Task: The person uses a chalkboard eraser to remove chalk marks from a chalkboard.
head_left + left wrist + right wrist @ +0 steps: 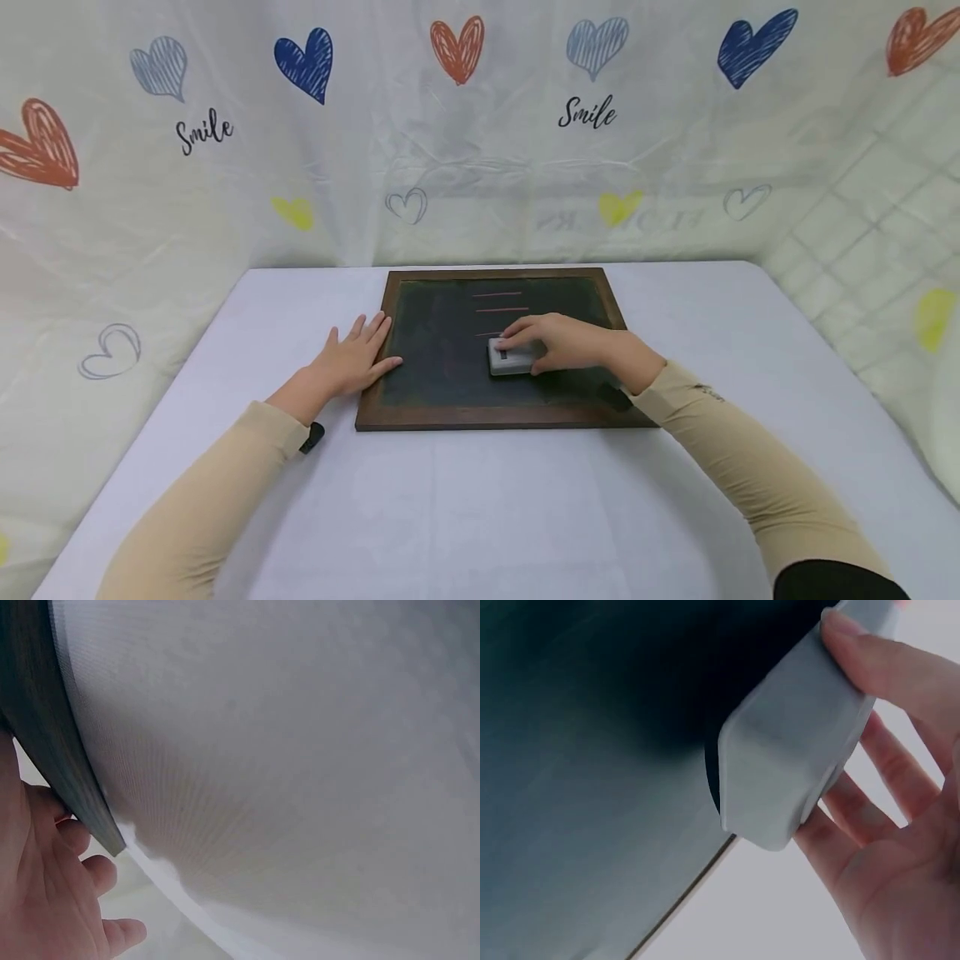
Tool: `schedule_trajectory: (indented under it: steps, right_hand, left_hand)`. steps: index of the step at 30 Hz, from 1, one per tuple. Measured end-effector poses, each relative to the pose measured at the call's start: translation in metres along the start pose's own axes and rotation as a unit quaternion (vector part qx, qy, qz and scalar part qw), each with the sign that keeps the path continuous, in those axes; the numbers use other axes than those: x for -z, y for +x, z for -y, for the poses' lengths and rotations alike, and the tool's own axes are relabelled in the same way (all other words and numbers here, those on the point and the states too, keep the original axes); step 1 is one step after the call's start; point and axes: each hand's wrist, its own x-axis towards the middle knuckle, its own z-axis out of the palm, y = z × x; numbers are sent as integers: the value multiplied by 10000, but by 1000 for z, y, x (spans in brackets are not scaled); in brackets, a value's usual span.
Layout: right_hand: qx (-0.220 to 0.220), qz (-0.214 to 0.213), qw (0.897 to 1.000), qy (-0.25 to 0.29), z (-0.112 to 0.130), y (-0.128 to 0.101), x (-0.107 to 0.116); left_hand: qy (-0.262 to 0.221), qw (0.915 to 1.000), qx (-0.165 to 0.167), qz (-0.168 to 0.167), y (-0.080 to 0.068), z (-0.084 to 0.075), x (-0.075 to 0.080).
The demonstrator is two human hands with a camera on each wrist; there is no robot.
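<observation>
Here a dark green chalkboard in a brown wooden frame [491, 417] lies flat on the pale lavender tablecloth [480, 500], near the table's far middle. On its slate sits a small grey rectangular eraser block with rounded corners [510, 358], a dark slot showing on its top face; the right wrist view shows its smooth, moulded grey shell [787, 772] pressed against the dark board. The right hand [566, 342] holds this eraser, fingers curled over its top and thumb along one side. Three short reddish chalk lines [498, 310] run across the slate just beyond the eraser, the nearest one partly hidden by the fingers. The left hand [352, 360] lies flat with fingers straight and spread, resting on the cloth and touching the frame's left edge. Both arms wear beige sleeves [742, 467].
</observation>
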Motion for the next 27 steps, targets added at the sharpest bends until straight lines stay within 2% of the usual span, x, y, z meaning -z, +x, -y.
schedule_trajectory:
  steps: [5, 9, 12, 17, 22, 27]
  right_hand:
    - [115, 135, 9996, -228, 25, 34, -6]
    - [183, 119, 9992, -332, 32, 40, -8]
    - [136, 119, 9995, -243, 28, 31, -9]
    - [137, 53, 9998, -131, 14, 2, -8]
    - [212, -344, 9990, -173, -3, -28, -4]
    - [-148, -753, 9970, -45, -24, -49, 2]
  left_hand:
    - [15, 10000, -30, 37, 0, -3, 1]
    - [11, 10000, -10, 13, -2, -4, 3]
    - [21, 10000, -6, 6, -3, -4, 4]
    - [20, 10000, -46, 14, -5, -4, 5]
    - [68, 9999, -81, -26, -4, -3, 4]
    - [90, 9998, -161, -60, -3, -1, 2]
